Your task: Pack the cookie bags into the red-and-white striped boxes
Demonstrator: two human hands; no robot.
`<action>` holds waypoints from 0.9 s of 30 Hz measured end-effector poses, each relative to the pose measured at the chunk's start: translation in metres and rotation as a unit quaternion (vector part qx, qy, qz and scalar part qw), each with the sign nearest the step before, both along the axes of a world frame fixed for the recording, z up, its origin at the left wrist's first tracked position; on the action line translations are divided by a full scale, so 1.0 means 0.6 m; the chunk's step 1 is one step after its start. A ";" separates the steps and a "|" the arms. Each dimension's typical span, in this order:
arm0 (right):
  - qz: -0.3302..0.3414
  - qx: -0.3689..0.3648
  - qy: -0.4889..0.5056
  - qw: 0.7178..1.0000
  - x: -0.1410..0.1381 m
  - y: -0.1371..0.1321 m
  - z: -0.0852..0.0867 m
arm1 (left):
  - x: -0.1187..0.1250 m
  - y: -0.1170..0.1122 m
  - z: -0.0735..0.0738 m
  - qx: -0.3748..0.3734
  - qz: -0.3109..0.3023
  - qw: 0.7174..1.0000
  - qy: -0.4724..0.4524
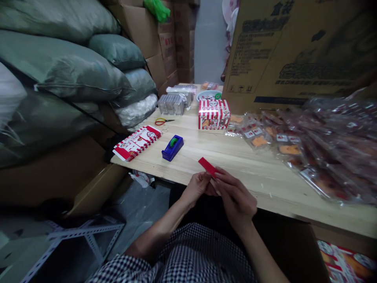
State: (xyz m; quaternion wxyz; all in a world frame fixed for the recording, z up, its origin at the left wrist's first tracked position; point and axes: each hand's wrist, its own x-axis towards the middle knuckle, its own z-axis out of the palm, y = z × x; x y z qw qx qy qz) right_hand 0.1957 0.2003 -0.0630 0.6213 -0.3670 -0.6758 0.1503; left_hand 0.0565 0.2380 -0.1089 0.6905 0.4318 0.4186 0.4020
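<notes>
A flat red strip [207, 166], maybe of card or plastic, slants up from between my hands at the table's front edge. My right hand [238, 195] grips its lower end between thumb and fingers. Close against it, my left hand [198, 186] is closed in a pinch at the same end; its fingertips are partly hidden. Beyond them on the wooden table [188, 151] stands a blue tape dispenser [172, 148] with a green roll. A red-and-white striped box [214, 114] sits upright farther back.
Flattened striped boxes [137, 142] are stacked at the left, near scissors [163, 121] with a red and yellow handle. Clear plastic cases [171, 104] and a bowl [206, 94] stand behind. Bagged orange items [321, 149] pile up at right before a large carton [273, 55]. Sacks [73, 67] line the left.
</notes>
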 end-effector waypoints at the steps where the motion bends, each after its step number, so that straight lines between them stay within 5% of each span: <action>1: -0.017 -0.008 0.041 0.999 0.003 -0.002 0.014 | -0.005 0.003 -0.007 0.017 0.009 0.999 0.028; 4: -0.076 -0.045 0.159 0.983 0.022 0.001 0.041 | -0.028 0.012 -0.015 0.081 0.102 0.984 0.121; 7: -0.098 -0.103 0.270 0.952 0.044 0.013 0.033 | -0.045 0.020 0.001 0.177 0.166 0.957 0.161; 9: -0.094 -0.138 0.330 0.929 0.054 0.022 0.007 | -0.044 0.027 0.016 0.195 0.097 0.965 0.145; 13: -0.103 -0.208 0.395 0.889 0.072 0.037 -0.059 | -0.023 0.054 0.020 0.096 -0.063 0.992 0.052; 17: -0.084 -0.271 0.275 0.919 0.106 0.057 -0.108 | -0.014 0.109 -0.005 0.071 -0.108 0.989 0.067; 20: -0.045 -0.278 0.155 0.947 0.125 0.083 -0.141 | -0.011 0.165 -0.025 0.141 -0.132 0.968 0.162; 27: -0.138 -0.298 0.133 0.935 0.121 0.138 -0.220 | 0.026 0.242 -0.086 0.320 -0.122 0.878 0.335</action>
